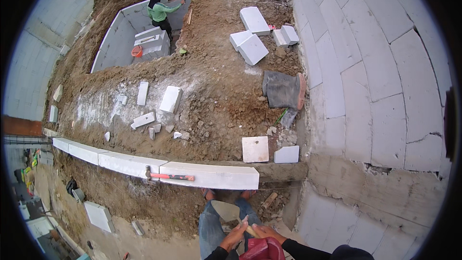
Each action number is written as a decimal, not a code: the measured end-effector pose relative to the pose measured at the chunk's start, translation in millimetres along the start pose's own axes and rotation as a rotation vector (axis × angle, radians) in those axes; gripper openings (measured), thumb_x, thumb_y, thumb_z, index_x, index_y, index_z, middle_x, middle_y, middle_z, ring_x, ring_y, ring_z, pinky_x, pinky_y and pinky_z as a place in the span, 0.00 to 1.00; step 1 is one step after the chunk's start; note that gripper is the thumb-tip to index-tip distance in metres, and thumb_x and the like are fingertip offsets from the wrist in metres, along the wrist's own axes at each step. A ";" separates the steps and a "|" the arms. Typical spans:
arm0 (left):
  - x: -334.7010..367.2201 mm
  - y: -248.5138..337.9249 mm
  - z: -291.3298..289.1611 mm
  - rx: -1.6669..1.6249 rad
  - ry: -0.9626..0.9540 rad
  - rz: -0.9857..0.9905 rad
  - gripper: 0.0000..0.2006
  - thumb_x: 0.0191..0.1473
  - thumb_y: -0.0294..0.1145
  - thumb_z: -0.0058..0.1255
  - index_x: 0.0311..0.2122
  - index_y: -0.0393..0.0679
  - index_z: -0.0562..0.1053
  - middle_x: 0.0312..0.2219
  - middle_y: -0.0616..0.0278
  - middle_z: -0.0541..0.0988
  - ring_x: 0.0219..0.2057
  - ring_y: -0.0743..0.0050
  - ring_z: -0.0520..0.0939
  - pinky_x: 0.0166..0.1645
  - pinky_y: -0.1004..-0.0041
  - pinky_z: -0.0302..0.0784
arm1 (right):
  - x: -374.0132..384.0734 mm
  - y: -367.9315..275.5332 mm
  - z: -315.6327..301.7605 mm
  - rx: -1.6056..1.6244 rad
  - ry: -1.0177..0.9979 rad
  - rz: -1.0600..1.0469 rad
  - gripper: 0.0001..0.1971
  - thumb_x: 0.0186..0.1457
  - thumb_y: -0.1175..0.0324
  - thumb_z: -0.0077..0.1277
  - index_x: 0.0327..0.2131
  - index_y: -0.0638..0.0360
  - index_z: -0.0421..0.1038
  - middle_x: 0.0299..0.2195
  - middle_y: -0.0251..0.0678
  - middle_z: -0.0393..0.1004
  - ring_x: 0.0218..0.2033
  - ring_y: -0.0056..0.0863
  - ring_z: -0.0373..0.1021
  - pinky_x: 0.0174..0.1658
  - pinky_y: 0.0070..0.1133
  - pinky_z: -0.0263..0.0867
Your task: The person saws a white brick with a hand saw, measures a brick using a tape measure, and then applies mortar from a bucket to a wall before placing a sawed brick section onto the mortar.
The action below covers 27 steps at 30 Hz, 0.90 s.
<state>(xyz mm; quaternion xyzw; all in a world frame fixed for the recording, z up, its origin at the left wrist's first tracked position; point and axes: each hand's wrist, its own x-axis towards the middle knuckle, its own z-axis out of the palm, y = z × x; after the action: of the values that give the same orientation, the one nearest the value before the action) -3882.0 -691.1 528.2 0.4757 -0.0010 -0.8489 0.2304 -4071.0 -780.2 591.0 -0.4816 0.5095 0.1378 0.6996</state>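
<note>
A trowel (226, 210) with a pale metal blade and light wooden handle is held low, in front of my legs. My left hand (234, 237) is closed at its handle near the blade. My right hand (270, 234) is closed at the rear of the same handle; some of its fingers are hidden. Just below the hands is something red (264, 249), its kind unclear. Beyond my feet runs a low row of white blocks (211, 175). On this row lies a hammer (168, 176) with a red and black handle.
A squarish block (255, 149) and a cut block (287, 154) stand beyond the row's right end. A tall block wall (356, 77) rises on the right. Loose blocks (171, 99) lie on the soil. A person in green (161, 12) works in a block-lined pit (108, 41) holding a bucket (137, 51).
</note>
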 end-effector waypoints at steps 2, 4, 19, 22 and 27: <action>-12.2 11.2 16.3 0.029 0.020 0.008 0.43 0.62 0.69 0.37 0.72 0.50 0.48 0.70 0.58 0.51 0.70 0.61 0.50 0.69 0.59 0.50 | -12.1 -26.0 -5.6 0.013 -0.044 0.085 0.32 0.67 0.40 0.36 0.46 0.63 0.73 0.28 0.47 0.78 0.31 0.36 0.75 0.36 0.30 0.67; -21.9 26.1 34.5 0.010 0.045 -0.083 0.47 0.59 0.72 0.38 0.72 0.47 0.50 0.71 0.55 0.49 0.71 0.59 0.48 0.70 0.60 0.49 | -26.6 -44.0 -13.3 0.007 0.096 -0.007 0.30 0.66 0.41 0.40 0.39 0.64 0.73 0.21 0.39 0.72 0.25 0.32 0.71 0.31 0.30 0.65; -188.6 -67.3 -14.9 0.652 0.805 -0.076 0.54 0.54 0.75 0.40 0.61 0.21 0.59 0.53 0.27 0.71 0.54 0.35 0.75 0.58 0.57 0.70 | -55.3 79.9 -103.5 0.067 0.732 -0.058 0.14 0.59 0.66 0.51 0.44 0.62 0.63 0.27 0.35 0.66 0.22 0.26 0.66 0.26 0.27 0.64; -175.5 -90.2 -12.5 0.697 0.879 -0.046 0.45 0.57 0.66 0.43 0.58 0.25 0.65 0.42 0.29 0.78 0.49 0.34 0.79 0.55 0.55 0.73 | -58.1 79.9 -104.1 0.166 0.662 -0.017 0.15 0.56 0.71 0.51 0.46 0.59 0.61 0.24 0.33 0.65 0.16 0.23 0.63 0.18 0.24 0.60; -178.5 -72.1 -4.3 0.778 1.009 0.123 0.24 0.57 0.49 0.52 0.37 0.31 0.79 0.32 0.36 0.81 0.38 0.37 0.82 0.45 0.53 0.77 | -61.7 91.5 -115.6 0.198 0.672 0.086 0.19 0.53 0.74 0.49 0.49 0.56 0.59 0.21 0.31 0.63 0.13 0.21 0.62 0.14 0.22 0.58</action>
<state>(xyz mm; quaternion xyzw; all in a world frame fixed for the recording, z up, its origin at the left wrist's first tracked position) -3827.9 -555.7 654.0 0.8646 -0.2280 -0.4434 0.0615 -4227.9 -810.4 592.5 -0.4080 0.7420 -0.0490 0.5297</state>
